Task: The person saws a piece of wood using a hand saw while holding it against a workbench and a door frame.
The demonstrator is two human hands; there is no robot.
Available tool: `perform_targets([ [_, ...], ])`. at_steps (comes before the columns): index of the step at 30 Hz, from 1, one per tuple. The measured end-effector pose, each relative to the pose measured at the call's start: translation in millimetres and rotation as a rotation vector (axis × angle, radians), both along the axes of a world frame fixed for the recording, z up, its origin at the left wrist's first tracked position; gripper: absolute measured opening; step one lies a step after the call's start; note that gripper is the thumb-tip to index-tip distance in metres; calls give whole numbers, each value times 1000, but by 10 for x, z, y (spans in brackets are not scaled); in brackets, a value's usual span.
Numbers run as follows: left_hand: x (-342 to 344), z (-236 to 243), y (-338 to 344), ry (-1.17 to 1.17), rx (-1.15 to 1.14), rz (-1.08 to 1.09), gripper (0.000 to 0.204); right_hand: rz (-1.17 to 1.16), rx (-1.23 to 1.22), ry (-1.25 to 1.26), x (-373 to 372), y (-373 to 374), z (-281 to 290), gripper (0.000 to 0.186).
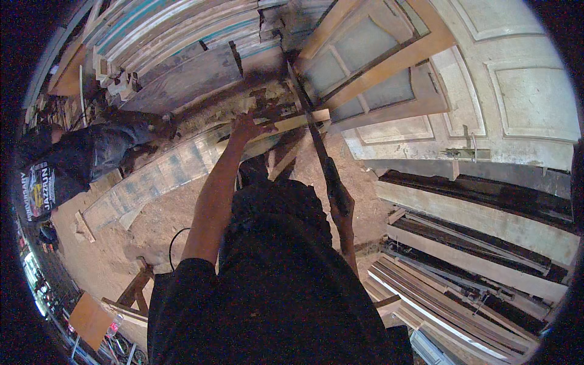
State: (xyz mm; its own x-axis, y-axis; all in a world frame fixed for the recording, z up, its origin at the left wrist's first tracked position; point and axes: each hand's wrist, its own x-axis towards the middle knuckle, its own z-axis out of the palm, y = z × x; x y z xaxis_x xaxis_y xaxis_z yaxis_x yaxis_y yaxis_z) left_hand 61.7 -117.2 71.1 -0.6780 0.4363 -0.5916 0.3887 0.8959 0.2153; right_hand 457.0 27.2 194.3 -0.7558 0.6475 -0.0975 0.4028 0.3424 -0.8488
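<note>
My right hand (343,214) is closed around the dark handle of a hand saw (311,125). The long blade points away from me and crosses the right end of a pale wooden strip (298,122). Whether its teeth touch the wood I cannot make out. My left hand (248,128) is over the strip's left part, with its fingers spread apart. Contact between those fingers and the wood is unclear. Beneath the strip lies a long, wide, stained board (164,165), running off to the left.
Wood-framed glass panels (359,67) and a white panelled door (529,91) lean at the right. Long planks (438,310) are piled at lower right, stacked boards (182,36) at the back. Another person in a dark shirt (55,173) is low at the left. A wooden stand (137,286) is at lower left.
</note>
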Motion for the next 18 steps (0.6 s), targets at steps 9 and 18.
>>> perform_targets([
  [9,183,218,-51,-91,109,46,130,-13,-17,-100,218,7,-31,38],
  [18,320,313,-47,-116,84,28,125,-113,-120,-40,422,-100,-131,32],
])
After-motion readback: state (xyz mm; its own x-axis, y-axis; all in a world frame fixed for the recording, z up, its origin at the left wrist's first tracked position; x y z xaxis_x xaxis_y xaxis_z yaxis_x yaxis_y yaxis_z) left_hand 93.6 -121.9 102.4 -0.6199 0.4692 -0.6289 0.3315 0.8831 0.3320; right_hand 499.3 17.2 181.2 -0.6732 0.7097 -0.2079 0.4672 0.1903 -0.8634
